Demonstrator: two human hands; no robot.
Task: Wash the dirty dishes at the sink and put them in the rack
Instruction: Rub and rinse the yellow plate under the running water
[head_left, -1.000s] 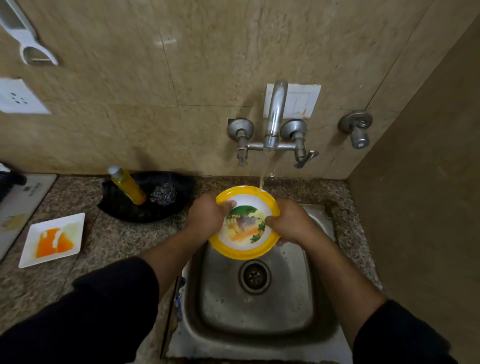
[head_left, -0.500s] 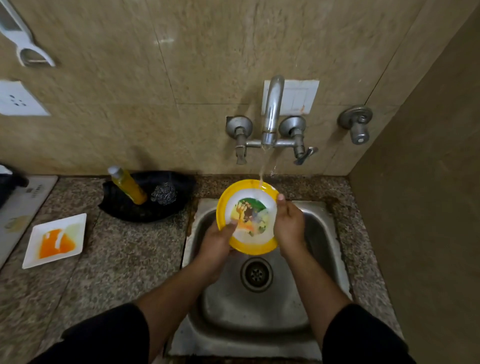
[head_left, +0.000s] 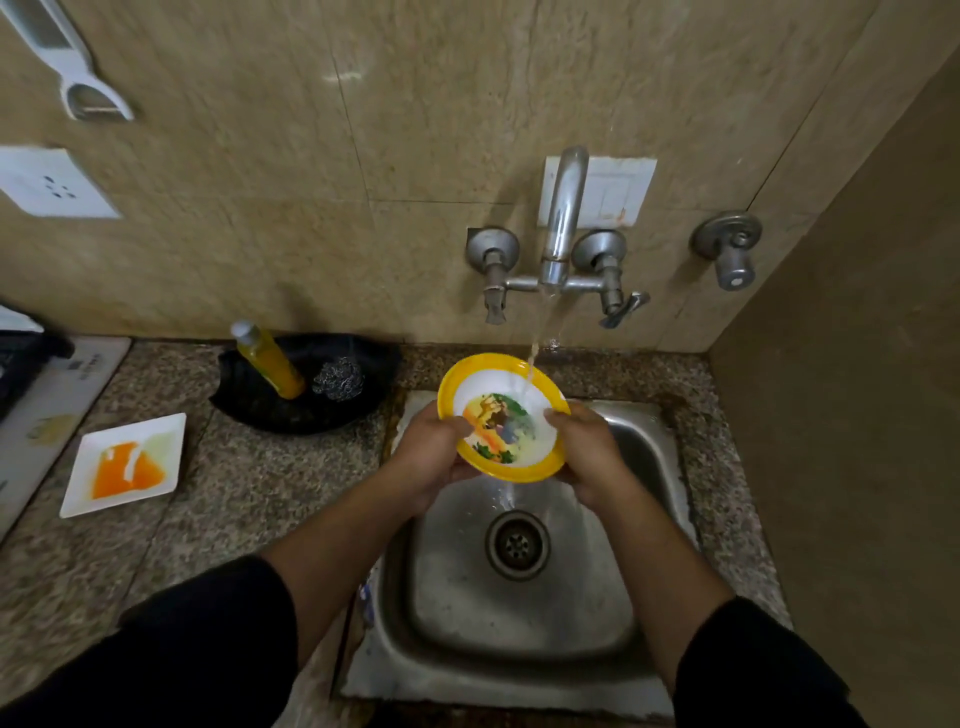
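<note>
While tilted under one running tap (head_left: 563, 218) at centre frame, gripped at opposite rims by left hand (head_left: 434, 457) and right hand (head_left: 592, 460), fingers curled: one yellow-rimmed plate (head_left: 498, 423) over one steel sink (head_left: 519, 618).

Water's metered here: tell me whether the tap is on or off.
On. Water streams from the tap onto the yellow-rimmed plate that the left hand and right hand grip over the sink.
</note>
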